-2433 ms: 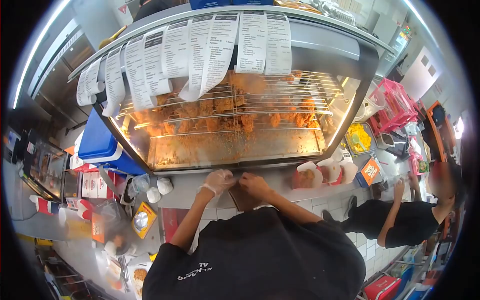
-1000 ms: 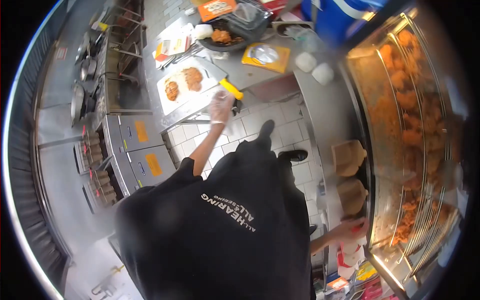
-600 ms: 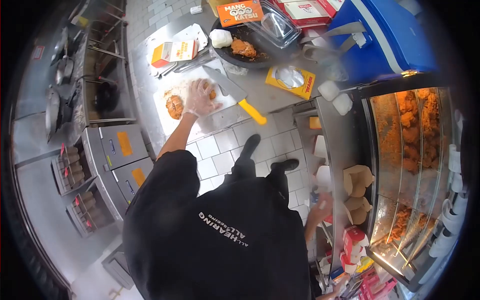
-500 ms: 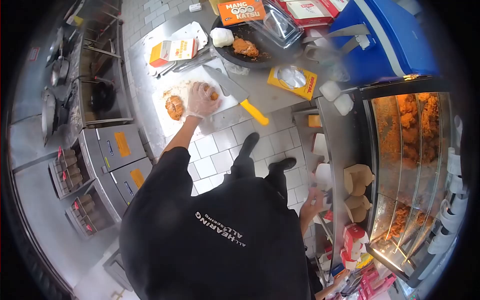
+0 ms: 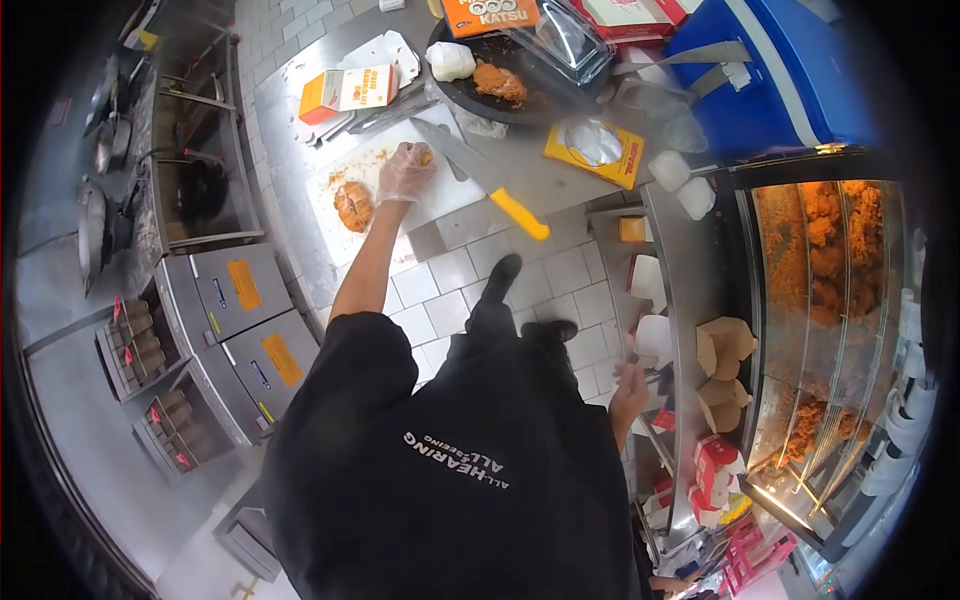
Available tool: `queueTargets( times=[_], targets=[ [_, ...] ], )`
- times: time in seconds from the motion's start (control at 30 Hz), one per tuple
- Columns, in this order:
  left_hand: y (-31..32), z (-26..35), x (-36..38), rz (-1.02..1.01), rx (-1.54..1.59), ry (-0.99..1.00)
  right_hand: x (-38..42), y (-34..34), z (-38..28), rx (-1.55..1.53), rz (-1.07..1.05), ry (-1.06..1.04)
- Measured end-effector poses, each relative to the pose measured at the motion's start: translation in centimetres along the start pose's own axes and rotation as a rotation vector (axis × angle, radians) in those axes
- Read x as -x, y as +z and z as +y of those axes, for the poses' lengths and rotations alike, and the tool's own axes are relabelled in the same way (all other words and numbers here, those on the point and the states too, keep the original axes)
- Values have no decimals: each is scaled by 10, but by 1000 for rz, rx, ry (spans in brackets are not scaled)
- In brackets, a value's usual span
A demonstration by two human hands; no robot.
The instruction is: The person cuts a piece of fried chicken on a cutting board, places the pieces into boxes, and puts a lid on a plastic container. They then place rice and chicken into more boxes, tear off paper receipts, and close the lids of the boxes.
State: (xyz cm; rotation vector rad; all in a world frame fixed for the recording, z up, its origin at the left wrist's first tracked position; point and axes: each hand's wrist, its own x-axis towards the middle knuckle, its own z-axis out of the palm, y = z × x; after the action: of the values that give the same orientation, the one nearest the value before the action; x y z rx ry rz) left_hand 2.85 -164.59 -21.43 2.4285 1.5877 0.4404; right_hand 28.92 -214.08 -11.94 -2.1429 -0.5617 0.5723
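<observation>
My left hand (image 5: pixel 405 173), in a clear plastic glove, is closed around a small piece of fried chicken (image 5: pixel 426 158) on the white cutting board (image 5: pixel 325 225). A larger breaded chicken piece (image 5: pixel 353 206) lies on the board just left of that wrist, with crumbs about it. A knife with a yellow handle (image 5: pixel 520 213) rests across the board's right side, its handle sticking out past the table edge. My right hand (image 5: pixel 628 394) is low on the right, beside the shelf, with its fingers curled together; what they hold, if anything, is too small to make out.
A black pan (image 5: pixel 460 95) holds fried chicken and a white bundle. A yellow box (image 5: pixel 610 165), an orange-and-white carton (image 5: pixel 345 92) and a blue cooler bag (image 5: pixel 760 70) stand around. On the right is a lit glass display case (image 5: pixel 825 300) of fried chicken, beside open cardboard boxes (image 5: pixel 722 345).
My left hand has drawn its spread fingers in around the small chicken piece. The right hand has risen slightly and its fingers look more curled. The whole view has shifted a little.
</observation>
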Motion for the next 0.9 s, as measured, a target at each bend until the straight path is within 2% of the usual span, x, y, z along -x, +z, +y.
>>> queueTargets(
  times=[0.03,0.07,0.13,0.17,0.2,0.27,0.3,0.37,0.4,0.43,0.5,0.57,0.6,0.63,0.7,0.73,0.8,0.83,0.87,0.9],
  targets=[
    [0,-3,-2,85,61,15,1,-3,4,-1,-6,33],
    [1,-6,-4,86,59,25,1,-3,8,-4,-7,66],
    [-20,7,3,322,501,-211,5,-1,9,-22,13,86],
    [-41,19,0,255,634,-568,6,-1,3,-24,25,98],
    [-42,14,3,239,632,-563,6,-1,0,-26,38,108],
    [-50,-6,5,338,1238,-768,10,4,2,-34,84,153],
    [-44,-21,10,367,1161,-546,13,5,6,-43,64,164],
    [-48,-1,11,332,1256,-382,23,7,14,-34,56,207],
    [-66,37,9,250,1426,-453,30,10,26,-97,82,251],
    [-70,72,11,100,1484,-322,37,12,33,-126,100,295],
    [-80,164,17,-219,1715,-222,49,9,33,-157,130,296],
    [-78,271,41,-576,1936,-252,59,6,37,-191,188,317],
    [-82,318,59,-897,1973,-215,66,1,39,-219,221,322],
    [-74,367,78,-988,1827,-95,71,-4,44,-237,264,334],
    [-84,463,118,-1383,1822,35,87,-10,61,-282,332,347],
    [-59,504,135,-1351,1667,436,95,-16,69,-306,371,341],
    [-37,585,164,-1529,1483,574,112,-25,74,-365,456,371],
    [-36,619,187,-1752,1438,310,120,-29,83,-396,499,392],
    [-32,646,211,-1772,1410,344,127,-30,92,-417,532,388],
    [-24,668,237,-1647,1299,451,135,-31,102,-480,614,396]
  ],
)
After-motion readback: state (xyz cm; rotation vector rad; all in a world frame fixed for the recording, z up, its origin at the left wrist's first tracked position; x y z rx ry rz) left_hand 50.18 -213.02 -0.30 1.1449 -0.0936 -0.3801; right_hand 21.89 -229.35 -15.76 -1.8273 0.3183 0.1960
